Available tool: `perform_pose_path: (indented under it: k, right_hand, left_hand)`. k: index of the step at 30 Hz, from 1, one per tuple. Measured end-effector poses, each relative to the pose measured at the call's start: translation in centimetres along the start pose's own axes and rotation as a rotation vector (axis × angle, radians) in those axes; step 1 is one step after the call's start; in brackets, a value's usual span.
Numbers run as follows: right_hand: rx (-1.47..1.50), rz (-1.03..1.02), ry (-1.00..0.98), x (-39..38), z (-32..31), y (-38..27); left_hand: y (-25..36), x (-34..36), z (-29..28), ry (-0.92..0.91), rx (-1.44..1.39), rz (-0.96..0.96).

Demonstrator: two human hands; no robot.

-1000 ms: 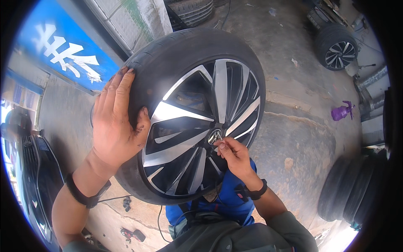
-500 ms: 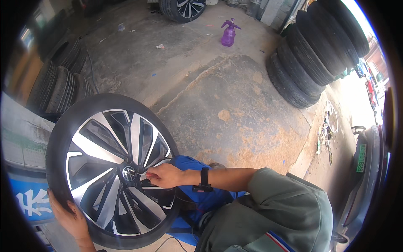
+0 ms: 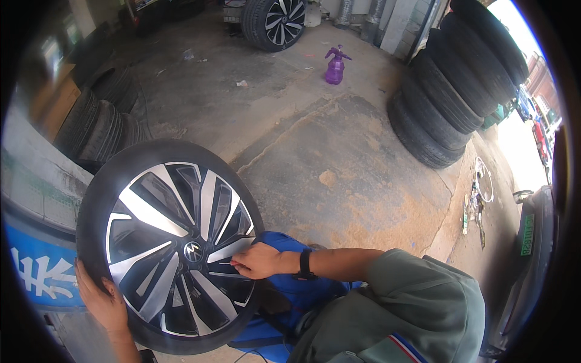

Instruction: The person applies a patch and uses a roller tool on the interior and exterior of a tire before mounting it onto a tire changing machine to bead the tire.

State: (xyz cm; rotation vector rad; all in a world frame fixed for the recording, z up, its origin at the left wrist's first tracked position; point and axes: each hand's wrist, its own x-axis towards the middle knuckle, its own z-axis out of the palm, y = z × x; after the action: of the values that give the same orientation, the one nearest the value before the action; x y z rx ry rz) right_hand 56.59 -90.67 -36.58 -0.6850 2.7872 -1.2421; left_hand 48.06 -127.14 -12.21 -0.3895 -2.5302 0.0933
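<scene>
A wheel (image 3: 192, 251) stands tilted in front of me, a black tyre on a black and silver alloy rim. On its lower left edge is my left hand (image 3: 104, 305), fingers along the tread and thumb against the sidewall, gripping it. Over the right side of the rim, a little right of the round centre cap (image 3: 192, 251), my right hand (image 3: 259, 261) is closed around a small tool with a red handle (image 3: 235, 262) and a thin metal shaft. The fingers cover most of that tool.
Stacked tyres (image 3: 433, 103) rise at the far right, with more tyres (image 3: 100, 130) at the left. A purple pump sprayer (image 3: 334, 68) and another wheel (image 3: 277, 23) stand farther back. Blue cloth (image 3: 289, 284) lies beside the wheel; a car (image 3: 525, 260) is at right.
My right hand with the small tool has drawn back from the centre cap, toward the right of the rim. My left hand keeps its grip on the tyre. The whole view has shifted slightly.
</scene>
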Motion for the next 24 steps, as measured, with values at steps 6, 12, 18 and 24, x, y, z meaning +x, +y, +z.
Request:
perform_pose_path:
  k: [6, 12, 18, 24]
  right_hand:
    - [-0.043, 0.010, 0.074, -1.1, -2.8, 0.3]
    - [-0.003, 0.004, 0.041, 0.3, -1.4, -2.2]
    - [0.001, 0.008, 0.036, -0.1, -1.7, -1.7]
    - [0.021, -0.031, 0.098, 0.1, -1.9, -1.3]
  left_hand:
    - [2.9, 1.8, 0.6, 0.053, -0.048, -0.007]
    - [0.8, 0.8, -1.9, 0.070, 0.050, -0.031]
    - [1.5, 0.4, -1.2, 0.088, 0.022, -0.035]
    - [1.7, 0.6, -1.1, 0.092, -0.030, -0.053]
